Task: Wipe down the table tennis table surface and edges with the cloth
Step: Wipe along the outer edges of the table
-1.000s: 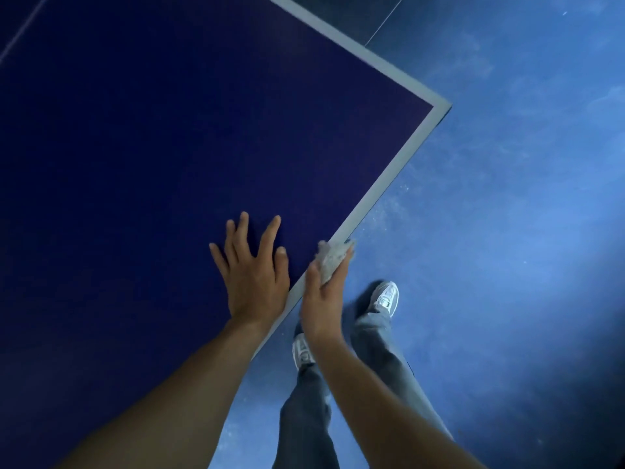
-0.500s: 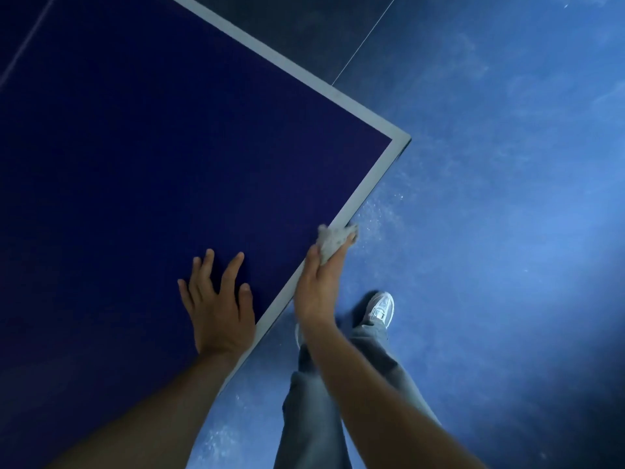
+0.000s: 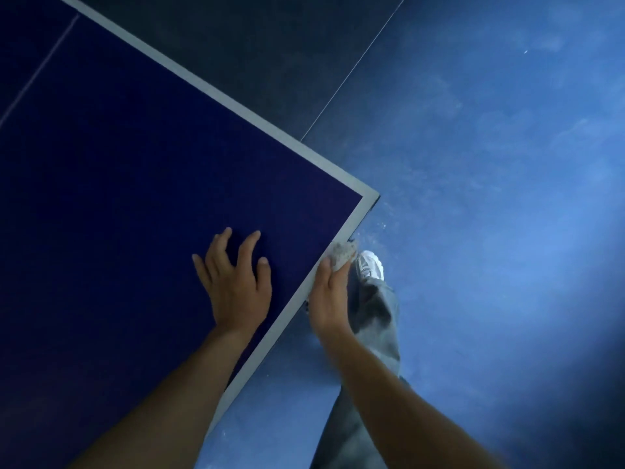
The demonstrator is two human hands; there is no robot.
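The dark blue table tennis table [image 3: 135,198] fills the left of the view, with a white border line and its corner [image 3: 370,198] at centre right. My left hand [image 3: 236,282] lies flat on the surface, fingers spread, near the right edge. My right hand [image 3: 329,296] holds a small crumpled grey cloth [image 3: 342,253] against the table's side edge, a short way below the corner. The cloth pokes out past my fingertips.
Blue floor [image 3: 490,231] lies to the right and below, with a darker floor panel [image 3: 253,62] beyond the table. My grey trouser leg [image 3: 375,319] and white shoe [image 3: 370,265] stand close beside the table edge.
The table corner has come nearer as I stepped along the edge. My right hand slid the cloth along the side edge toward the corner, and my left hand moved along the surface with it.
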